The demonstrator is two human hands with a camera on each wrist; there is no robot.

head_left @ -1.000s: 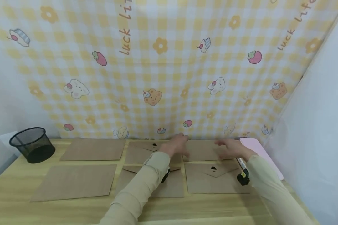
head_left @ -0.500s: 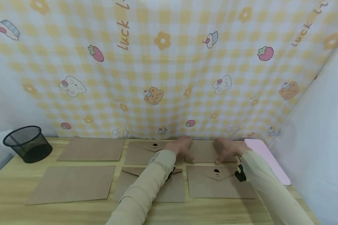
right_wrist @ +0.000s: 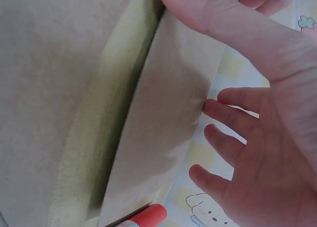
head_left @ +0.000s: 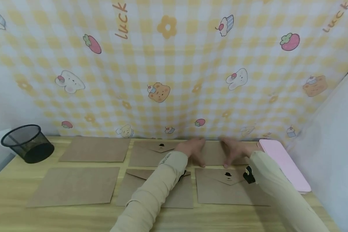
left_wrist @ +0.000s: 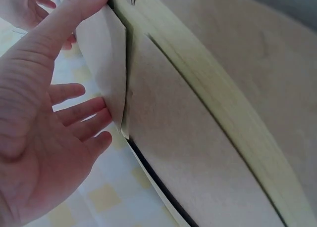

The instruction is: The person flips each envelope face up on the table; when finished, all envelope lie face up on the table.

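Several brown paper envelopes lie in two rows on a wooden desk (head_left: 75, 219). Both hands are on the back right envelope (head_left: 213, 154). My left hand (head_left: 192, 149) lies at its left end and my right hand (head_left: 233, 149) at its right end. In the left wrist view the left hand (left_wrist: 54, 113) has straight fingers against the far edge of the envelope (left_wrist: 101, 54), thumb along its near side. In the right wrist view the right hand (right_wrist: 257, 138) lies the same way on the envelope (right_wrist: 168, 128), fingers spread at the far edge.
A black mesh cup (head_left: 27, 143) stands at the back left. A pink flat case (head_left: 284, 164) lies at the right edge by the white wall. A checked cloth (head_left: 168, 71) hangs behind the desk. A red-capped stick (right_wrist: 147, 216) lies near the right hand.
The right hand has moved left along the back right envelope, so the two hands are closer together. The view has tilted down and shifted a little.
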